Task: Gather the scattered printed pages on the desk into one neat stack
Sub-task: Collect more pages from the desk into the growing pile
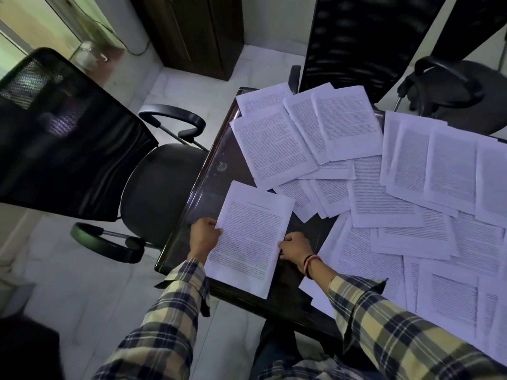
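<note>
At lower centre, left hand (204, 235) and right hand (296, 246) each pinch a side edge of one page (251, 237), its long axis running lower-left to upper-right on the tabletop (219, 171); loose pages (384, 187) spread rightward.

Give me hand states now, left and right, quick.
Left hand: gripping the left edge of the stack of printed pages.
Right hand: fingers curled on the same stack's right edge, holding it.
</note>
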A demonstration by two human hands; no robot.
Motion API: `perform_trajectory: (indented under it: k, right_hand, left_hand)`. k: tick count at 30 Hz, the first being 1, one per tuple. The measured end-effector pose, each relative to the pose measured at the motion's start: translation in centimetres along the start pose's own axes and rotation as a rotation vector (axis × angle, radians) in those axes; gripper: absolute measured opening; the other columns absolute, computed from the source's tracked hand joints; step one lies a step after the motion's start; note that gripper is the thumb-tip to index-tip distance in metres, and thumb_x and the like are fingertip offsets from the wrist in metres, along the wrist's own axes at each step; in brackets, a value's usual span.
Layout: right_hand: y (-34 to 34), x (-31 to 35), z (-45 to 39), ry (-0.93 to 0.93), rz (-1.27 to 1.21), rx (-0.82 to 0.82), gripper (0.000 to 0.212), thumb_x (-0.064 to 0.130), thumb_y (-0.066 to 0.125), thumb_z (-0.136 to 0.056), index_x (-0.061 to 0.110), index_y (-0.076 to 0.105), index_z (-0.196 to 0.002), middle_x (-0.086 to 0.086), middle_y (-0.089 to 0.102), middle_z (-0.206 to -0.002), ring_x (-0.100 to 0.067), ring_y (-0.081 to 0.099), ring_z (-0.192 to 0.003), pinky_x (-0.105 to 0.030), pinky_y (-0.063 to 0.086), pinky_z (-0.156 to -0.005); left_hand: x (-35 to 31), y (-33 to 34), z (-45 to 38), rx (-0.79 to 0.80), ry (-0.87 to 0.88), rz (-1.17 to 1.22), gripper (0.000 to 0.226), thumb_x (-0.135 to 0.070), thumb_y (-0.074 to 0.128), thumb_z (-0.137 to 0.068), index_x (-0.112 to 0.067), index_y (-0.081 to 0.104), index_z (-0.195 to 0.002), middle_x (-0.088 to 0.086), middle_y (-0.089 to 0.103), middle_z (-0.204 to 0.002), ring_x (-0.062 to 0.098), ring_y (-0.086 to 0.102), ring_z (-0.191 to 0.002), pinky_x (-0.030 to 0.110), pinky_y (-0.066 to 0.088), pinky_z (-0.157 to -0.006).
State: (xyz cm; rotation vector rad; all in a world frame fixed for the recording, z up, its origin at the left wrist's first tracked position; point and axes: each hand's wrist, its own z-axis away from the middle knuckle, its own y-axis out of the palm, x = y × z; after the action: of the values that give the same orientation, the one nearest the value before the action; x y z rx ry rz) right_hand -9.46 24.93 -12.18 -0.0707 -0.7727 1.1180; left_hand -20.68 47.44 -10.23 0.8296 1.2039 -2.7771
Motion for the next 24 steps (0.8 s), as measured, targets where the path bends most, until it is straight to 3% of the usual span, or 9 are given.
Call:
perform_trajectory:
  k: [4,7,10,12,15,19,21,22,24]
  right_hand:
    - [-1.3,-1.3,0.9,0.092,-0.237,-0.041,0.022,0.013,0.063,-0.096,-0.008,0.067,-0.091,-0.020,0.069,-0.088,-0.028,0.068,-0.073,-0.042,0.065,-0.070]
    - [-3.6,-3.0,1.5,0.106,-0.333,-0.086,0.022,0.012,0.061,-0.097,-0.008,0.066,-0.102,-0.016,0.065,-0.087,-0.023,0.065,-0.075,-0.030,0.062,-0.062]
    - [-6.5,-5.7,2.1,0.137,-0.410,-0.172,0.012,0.011,0.060,-0.097,0.006,0.068,-0.090,-0.016,0.070,-0.088,-0.023,0.066,-0.073,-0.032,0.062,-0.063]
    - [-8.9,-8.1,2.6,0.153,-0.442,-0.243,0.016,0.007,0.058,-0.094,0.005,0.067,-0.081,-0.016,0.068,-0.081,-0.025,0.065,-0.070,-0.032,0.060,-0.060]
    - [-12.9,-12.5,3.7,0.196,-0.458,-0.353,0.022,0.003,0.053,-0.088,0.009,0.066,-0.071,-0.015,0.063,-0.071,-0.026,0.061,-0.062,-0.040,0.061,-0.062]
    - [-18.7,-19.7,5.7,0.297,-0.307,-0.586,0.028,0.007,0.054,-0.082,0.015,0.052,-0.056,-0.012,0.055,-0.059,-0.033,0.059,-0.064,-0.053,0.057,-0.069]
    - [-21.6,-23.1,7.1,0.341,-0.270,-0.677,0.015,0.004,0.057,-0.087,0.007,0.064,-0.074,-0.029,0.068,-0.088,-0.043,0.065,-0.088,-0.046,0.053,-0.085]
    - [-22.6,-24.6,7.4,0.363,-0.285,-0.704,0.014,0.006,0.059,-0.090,0.001,0.069,-0.098,-0.030,0.068,-0.111,-0.044,0.063,-0.107,-0.045,0.049,-0.095]
    - [-25.2,-28.9,8.3,0.422,-0.272,-0.706,0.044,0.013,0.062,-0.093,-0.002,0.055,-0.134,-0.028,0.058,-0.135,-0.045,0.052,-0.126,-0.047,0.043,-0.104]
  left_hand:
    - [-0.4,0.5,-0.2,-0.017,-0.012,-0.005,0.006,-0.019,0.071,-0.091,-0.016,0.069,-0.085,0.008,0.069,-0.097,0.027,0.068,-0.094,0.045,0.058,-0.087]
    - [-2.2,2.7,0.6,-0.129,0.086,-0.051,0.028,-0.020,0.066,-0.096,-0.009,0.068,-0.121,0.011,0.060,-0.129,0.035,0.054,-0.124,0.051,0.049,-0.106]
    - [-5.9,6.5,2.7,-0.076,0.260,-0.018,0.036,-0.015,0.065,-0.097,-0.005,0.063,-0.132,0.014,0.061,-0.130,0.035,0.060,-0.117,0.043,0.050,-0.100]
    - [-8.4,9.9,4.0,0.063,0.301,-0.010,0.032,-0.018,0.067,-0.096,-0.006,0.066,-0.126,0.013,0.065,-0.122,0.033,0.064,-0.108,0.041,0.052,-0.094]
    - [-11.6,14.8,6.1,0.227,0.367,-0.060,0.015,-0.020,0.069,-0.093,-0.007,0.063,-0.089,0.014,0.069,-0.097,0.032,0.063,-0.092,0.034,0.046,-0.077]
    - [-14.4,20.0,8.8,0.265,0.416,-0.078,0.034,-0.012,0.066,-0.088,-0.011,0.039,-0.067,0.006,0.049,-0.069,0.024,0.049,-0.071,0.032,0.032,-0.058]
    - [-15.1,22.0,9.6,0.229,0.414,-0.089,0.033,-0.008,0.064,-0.085,-0.010,0.039,-0.063,0.011,0.049,-0.072,0.031,0.054,-0.074,0.038,0.039,-0.061]
    - [-15.2,22.4,9.5,0.223,0.388,-0.105,0.025,-0.008,0.064,-0.085,-0.006,0.047,-0.066,0.019,0.054,-0.078,0.038,0.058,-0.081,0.043,0.046,-0.068]
    - [-15.8,24.1,10.3,0.207,0.357,-0.153,0.017,-0.011,0.064,-0.086,0.005,0.061,-0.088,0.028,0.060,-0.101,0.043,0.058,-0.101,0.047,0.048,-0.088]
